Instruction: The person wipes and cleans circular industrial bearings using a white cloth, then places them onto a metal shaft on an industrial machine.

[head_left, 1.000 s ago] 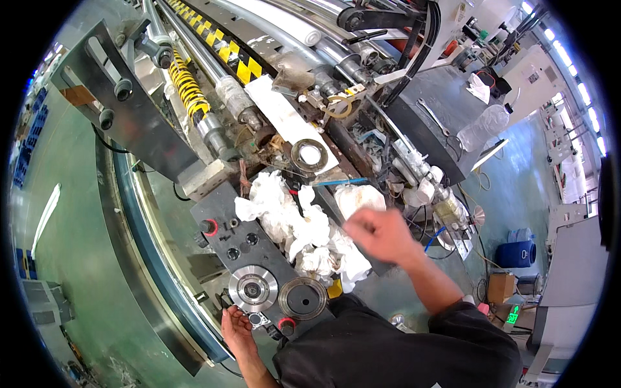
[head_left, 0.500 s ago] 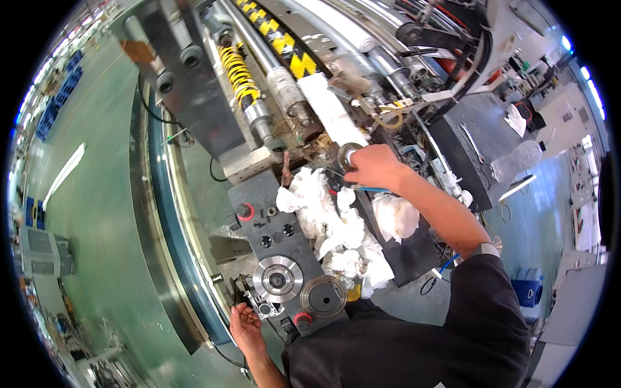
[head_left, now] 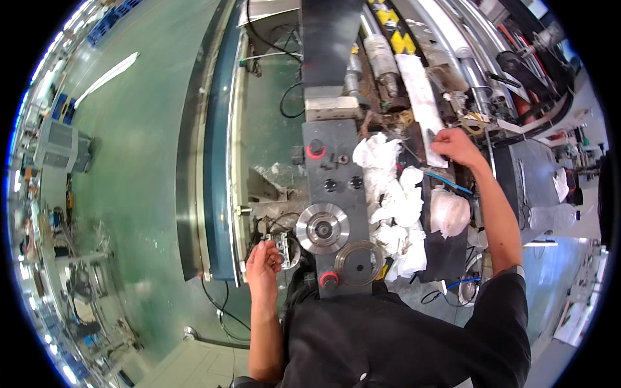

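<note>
My right hand [head_left: 458,147] is at the near end of a white strip [head_left: 419,90], its fingers drawn together around something small and greyish that I cannot make out. Below that hand lie a blue thin tool [head_left: 447,182] and a wadded white cloth [head_left: 449,212]. My left hand [head_left: 263,260] hangs left of a dark metal block [head_left: 333,187], fingers curled; what they hold, if anything, is hidden. Close beside it is a small silvery metal part [head_left: 284,249]. A shiny round flange [head_left: 323,229] and a darker ring-edged disc [head_left: 359,263] rest on the block.
Crumpled white rags [head_left: 388,194] cover the space right of the block. Beyond stand metal rollers [head_left: 381,61] and a yellow-black striped bar [head_left: 393,26]. A long metal rail [head_left: 204,161] runs along the left. Loose cables [head_left: 223,310] hang near its end. A wrench [head_left: 522,184] lies at right.
The view has turned, so the machine sits further right and more upright. The metal ring seen at my right hand before no longer shows there. My left hand stays beside the silvery part.
</note>
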A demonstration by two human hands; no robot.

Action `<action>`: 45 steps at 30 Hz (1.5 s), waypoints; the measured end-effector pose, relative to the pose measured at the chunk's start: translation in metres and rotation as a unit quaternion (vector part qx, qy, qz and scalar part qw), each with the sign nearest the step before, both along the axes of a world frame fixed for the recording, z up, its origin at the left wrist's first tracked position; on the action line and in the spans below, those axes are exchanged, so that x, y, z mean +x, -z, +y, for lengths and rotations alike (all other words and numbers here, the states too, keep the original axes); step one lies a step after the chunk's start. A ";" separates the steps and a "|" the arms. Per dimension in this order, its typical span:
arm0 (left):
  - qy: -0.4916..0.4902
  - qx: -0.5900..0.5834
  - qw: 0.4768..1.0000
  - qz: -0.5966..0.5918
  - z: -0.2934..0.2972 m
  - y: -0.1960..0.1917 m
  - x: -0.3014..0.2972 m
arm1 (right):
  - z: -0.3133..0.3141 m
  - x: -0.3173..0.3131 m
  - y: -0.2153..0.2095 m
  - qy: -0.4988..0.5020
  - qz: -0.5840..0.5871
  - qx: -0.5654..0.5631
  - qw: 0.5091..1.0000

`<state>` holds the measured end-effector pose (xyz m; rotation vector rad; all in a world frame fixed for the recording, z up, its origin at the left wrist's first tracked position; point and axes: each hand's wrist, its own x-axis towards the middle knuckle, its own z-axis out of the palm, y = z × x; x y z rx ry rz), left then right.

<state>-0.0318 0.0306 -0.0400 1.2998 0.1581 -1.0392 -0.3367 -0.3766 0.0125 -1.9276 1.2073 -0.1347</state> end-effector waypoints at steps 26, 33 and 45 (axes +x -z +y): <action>0.089 -0.047 0.981 -0.167 -0.016 -0.001 -0.023 | 0.242 0.169 -0.024 -0.393 0.070 -0.183 0.899; 0.139 -0.081 0.977 -0.137 -0.028 0.004 -0.029 | 0.239 0.173 -0.022 -0.375 0.057 -0.217 0.900; 0.175 -0.078 0.976 -0.102 -0.032 0.006 -0.028 | 0.221 0.163 -0.041 -0.303 -0.071 -0.292 0.904</action>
